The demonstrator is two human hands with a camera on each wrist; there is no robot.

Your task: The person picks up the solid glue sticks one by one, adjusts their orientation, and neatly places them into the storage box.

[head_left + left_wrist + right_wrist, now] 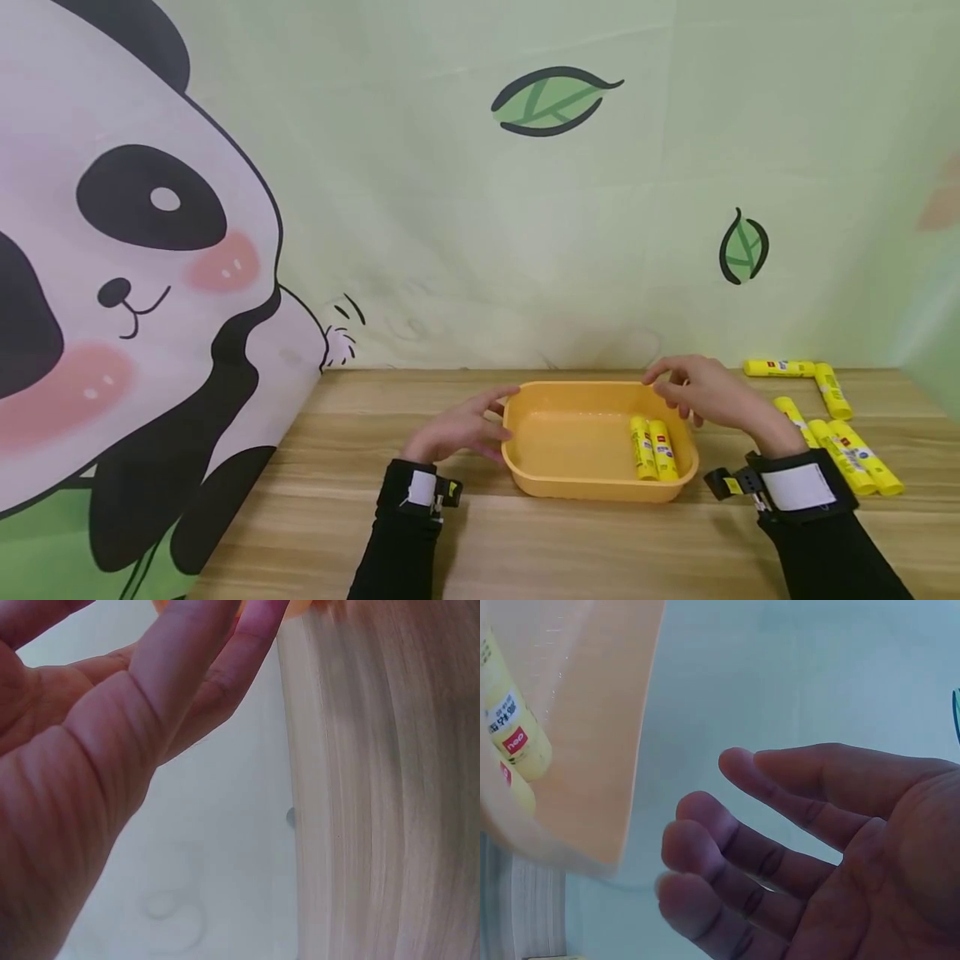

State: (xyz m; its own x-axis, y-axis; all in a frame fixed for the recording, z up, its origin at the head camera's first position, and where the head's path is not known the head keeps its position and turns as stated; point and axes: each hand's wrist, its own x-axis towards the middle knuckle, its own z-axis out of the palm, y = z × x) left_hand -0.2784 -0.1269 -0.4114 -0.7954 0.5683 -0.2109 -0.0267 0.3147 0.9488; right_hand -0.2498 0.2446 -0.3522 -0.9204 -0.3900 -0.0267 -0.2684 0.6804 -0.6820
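Note:
A shallow orange-yellow plastic basket (570,487) sits on the wooden table, with two yellow glue sticks (642,448) lying side by side at its right end. My left hand (461,429) is at the basket's left end, its fairly straight fingers reaching the rim and outer wall. In the left wrist view, those fingers (225,675) extend up to an orange edge. My right hand (712,396) hovers by the basket's back right corner. Its fingers are loosely bent and nothing is between them; the right wrist view shows a gap between the fingertips (690,844) and the basket wall.
To the right, several more glue sticks (866,457) lie on the table (600,550), some partly hidden behind my right wrist. Two others (780,368) form a corner near the back edge. A light green backdrop (420,208) with a printed panda and leaves rises behind the table.

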